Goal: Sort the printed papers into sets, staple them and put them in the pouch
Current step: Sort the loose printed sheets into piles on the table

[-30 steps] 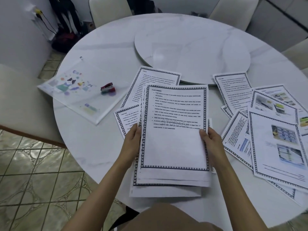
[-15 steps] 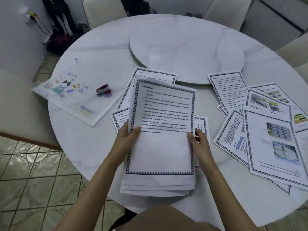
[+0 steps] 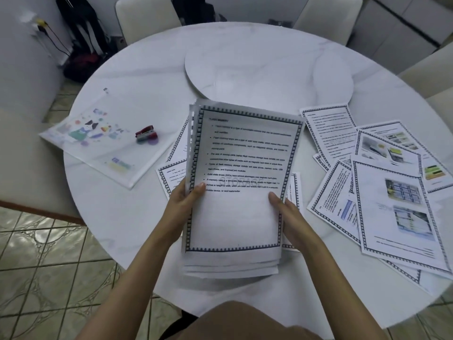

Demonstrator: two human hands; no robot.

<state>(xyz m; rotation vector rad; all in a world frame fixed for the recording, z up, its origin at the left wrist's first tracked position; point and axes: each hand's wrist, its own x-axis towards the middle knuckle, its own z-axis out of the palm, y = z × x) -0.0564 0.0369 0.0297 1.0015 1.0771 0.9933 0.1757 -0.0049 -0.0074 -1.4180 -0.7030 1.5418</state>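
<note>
On the far left of the table (image 3: 245, 45) the pouch (image 3: 103, 141) waits with the stapler (image 3: 145, 132) atop it, while the left hand (image 3: 182, 201) and right hand (image 3: 290, 217) clasp the paper stack (image 3: 240, 182) by its edges, seemingly squaring a set, loose sheets (image 3: 392, 192) lying rightward.

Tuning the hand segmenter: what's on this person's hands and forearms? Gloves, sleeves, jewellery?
Nothing worn: left hand and right hand are bare, with no gloves, rings, watch or bracelets showing. Both forearms are uncovered to the frame's bottom edge; no sleeve visible. Nails look short and unpainted.
</note>
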